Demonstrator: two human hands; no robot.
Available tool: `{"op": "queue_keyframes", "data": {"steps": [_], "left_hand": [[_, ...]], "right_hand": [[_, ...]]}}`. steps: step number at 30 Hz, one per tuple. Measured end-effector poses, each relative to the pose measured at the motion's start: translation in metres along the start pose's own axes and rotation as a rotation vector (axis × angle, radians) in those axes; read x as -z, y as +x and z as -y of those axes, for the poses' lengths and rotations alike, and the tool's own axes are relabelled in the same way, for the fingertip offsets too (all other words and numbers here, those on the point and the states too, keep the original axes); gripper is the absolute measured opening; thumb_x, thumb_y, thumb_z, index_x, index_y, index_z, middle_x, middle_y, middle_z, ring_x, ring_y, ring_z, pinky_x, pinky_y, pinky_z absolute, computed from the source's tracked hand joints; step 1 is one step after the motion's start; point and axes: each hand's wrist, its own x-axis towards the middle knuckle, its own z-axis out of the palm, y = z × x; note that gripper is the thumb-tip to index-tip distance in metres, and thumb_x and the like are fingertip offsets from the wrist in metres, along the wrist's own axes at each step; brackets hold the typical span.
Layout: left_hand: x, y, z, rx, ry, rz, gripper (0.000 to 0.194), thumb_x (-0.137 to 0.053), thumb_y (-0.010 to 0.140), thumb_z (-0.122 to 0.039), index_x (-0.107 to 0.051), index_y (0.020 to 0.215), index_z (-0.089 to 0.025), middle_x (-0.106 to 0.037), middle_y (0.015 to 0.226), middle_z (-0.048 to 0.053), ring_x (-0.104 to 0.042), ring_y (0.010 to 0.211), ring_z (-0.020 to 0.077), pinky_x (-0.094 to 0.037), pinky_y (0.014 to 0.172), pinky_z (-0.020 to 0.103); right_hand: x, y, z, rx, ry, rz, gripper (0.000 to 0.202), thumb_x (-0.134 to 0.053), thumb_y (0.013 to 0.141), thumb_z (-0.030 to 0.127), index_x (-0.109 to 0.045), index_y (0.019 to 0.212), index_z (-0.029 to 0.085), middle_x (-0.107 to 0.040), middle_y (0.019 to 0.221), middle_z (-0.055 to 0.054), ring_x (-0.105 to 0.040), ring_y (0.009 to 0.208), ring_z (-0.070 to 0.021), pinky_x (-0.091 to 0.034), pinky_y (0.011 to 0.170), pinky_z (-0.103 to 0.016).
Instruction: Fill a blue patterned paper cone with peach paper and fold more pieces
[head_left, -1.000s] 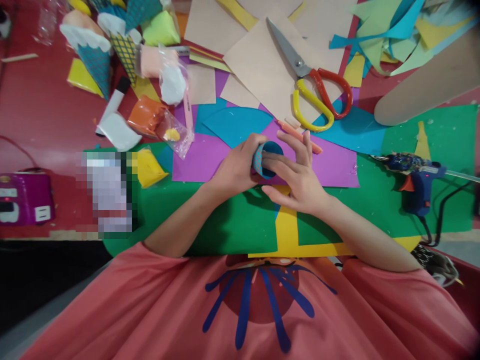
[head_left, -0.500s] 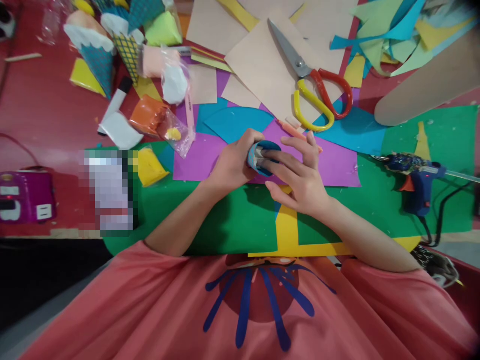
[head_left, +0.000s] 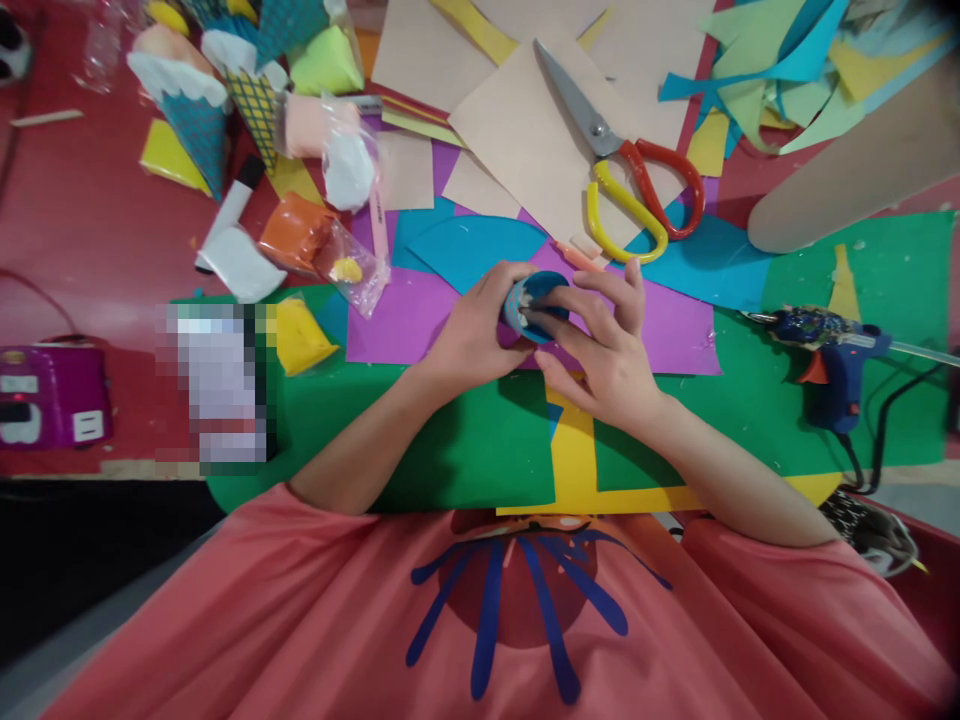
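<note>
Over the purple sheet (head_left: 675, 335), your right hand (head_left: 611, 355) has slid back a bit, spread wide, fingers poking into the blue roll (head_left: 516, 308) your left hand (head_left: 469, 340) holds. Scissors (head_left: 598, 132) lie past them. The little blue roll's round mouth faces right.

Blue patterned paper cone (head_left: 513, 308) btwn L hand (head_left: 474, 335) & R hand (head_left: 613, 362), above purple flat paper sheet (head_left: 679, 335), itself on green flat paper (head_left: 450, 440). Behind: long metal scissors w/ red & yellow handles (head_left: 598, 132), partly on beige flat paper sheet (head_left: 510, 120). R side: blue plastic glue gun (head_left: 844, 372), on green flat paper. Far L: purple boxy plastic device (head_left: 56, 385), on red flat table (head_left: 60, 240).
</note>
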Motion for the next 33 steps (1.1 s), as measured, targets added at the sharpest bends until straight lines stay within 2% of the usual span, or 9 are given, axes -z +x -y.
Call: {"op": "queue_keyframes", "data": {"steps": [3,7,11,14,19,25,28,31,33], "left_hand": [[0.001,0.003,-0.003,-0.019,-0.007,-0.015,0.025,-0.051,0.089,-0.034,-0.044,0.112,-0.026,-0.061,0.112,0.005,-0.059,0.113,0.0204,-0.052,0.094,0.041],[0.001,0.001,0.001,0.061,0.048,-0.007,0.012,-0.047,0.091,-0.03,-0.045,0.103,-0.027,-0.064,0.098,0.0,-0.065,0.091,0.0161,-0.054,0.078,0.034],[-0.001,-0.004,0.005,0.153,0.159,0.05,0.017,-0.051,0.088,-0.029,-0.044,0.104,-0.027,-0.064,0.087,-0.002,-0.065,0.075,0.016,-0.048,0.063,0.031],[-0.002,-0.003,0.006,0.125,0.161,0.065,0.019,-0.049,0.089,-0.03,-0.045,0.107,-0.025,-0.065,0.092,0.0,-0.066,0.08,0.0176,-0.048,0.066,0.031],[-0.003,-0.002,0.009,0.093,0.13,0.022,0.021,-0.05,0.09,-0.031,-0.046,0.109,-0.024,-0.066,0.095,0.001,-0.067,0.082,0.0177,-0.051,0.069,0.029],[-0.006,-0.004,0.012,0.058,0.087,0.031,0.028,-0.053,0.088,-0.035,-0.045,0.113,-0.024,-0.067,0.102,0.002,-0.069,0.089,0.0204,-0.053,0.072,0.029],[-0.006,-0.004,0.011,0.052,0.135,0.004,0.03,-0.056,0.085,-0.032,-0.045,0.112,-0.026,-0.067,0.1,0.0,-0.069,0.088,0.0202,-0.052,0.07,0.029],[-0.004,-0.004,0.007,0.077,0.136,0.027,0.036,-0.056,0.081,-0.025,-0.043,0.114,-0.028,-0.067,0.102,-0.001,-0.069,0.09,0.0206,-0.053,0.069,0.03],[-0.003,-0.003,0.004,0.088,0.103,0.044,0.043,-0.059,0.077,-0.023,-0.042,0.116,-0.027,-0.066,0.107,0.001,-0.068,0.096,0.0219,-0.055,0.072,0.032]], "right_hand": [[0.003,0.0,0.0,-0.06,-0.017,0.074,0.028,-0.049,0.094,0.034,-0.064,0.117,0.027,-0.07,0.115,-0.005,-0.059,0.119,-0.0285,-0.026,0.119,-0.062],[-0.001,-0.001,0.003,0.039,-0.012,-0.022,0.028,-0.052,0.093,0.03,-0.064,0.117,0.023,-0.073,0.111,-0.005,-0.059,0.115,-0.0278,-0.035,0.113,-0.058],[-0.003,-0.001,0.004,0.066,0.031,-0.004,0.03,-0.051,0.094,0.027,-0.064,0.118,0.016,-0.073,0.113,-0.008,-0.062,0.099,-0.0231,-0.049,0.087,-0.042],[0.001,0.0,0.004,0.056,0.012,0.049,0.03,-0.048,0.095,0.027,-0.067,0.115,0.016,-0.074,0.112,-0.007,-0.063,0.084,-0.0202,-0.048,0.072,-0.037],[0.003,0.001,0.004,0.03,0.11,0.142,0.034,-0.043,0.096,0.025,-0.064,0.121,0.014,-0.071,0.122,-0.009,-0.069,0.081,-0.0154,-0.051,0.067,-0.028],[0.0,-0.002,0.002,-0.045,0.253,0.241,0.037,-0.042,0.095,0.03,-0.059,0.122,0.013,-0.068,0.123,-0.013,-0.071,0.094,-0.0201,-0.054,0.062,-0.027],[-0.002,-0.003,0.001,-0.057,0.253,0.242,0.041,-0.04,0.096,0.033,-0.055,0.127,0.011,-0.067,0.123,-0.016,-0.071,0.091,-0.0213,-0.055,0.062,-0.028],[-0.004,-0.002,0.003,-0.038,0.23,0.224,0.04,-0.039,0.096,0.031,-0.054,0.128,0.012,-0.065,0.126,-0.016,-0.069,0.1,-0.0216,-0.057,0.066,-0.028],[-0.005,-0.002,0.003,-0.032,0.191,0.218,0.04,-0.04,0.096,0.03,-0.054,0.129,0.013,-0.063,0.128,-0.016,-0.068,0.104,-0.0219,-0.057,0.063,-0.027]]}}
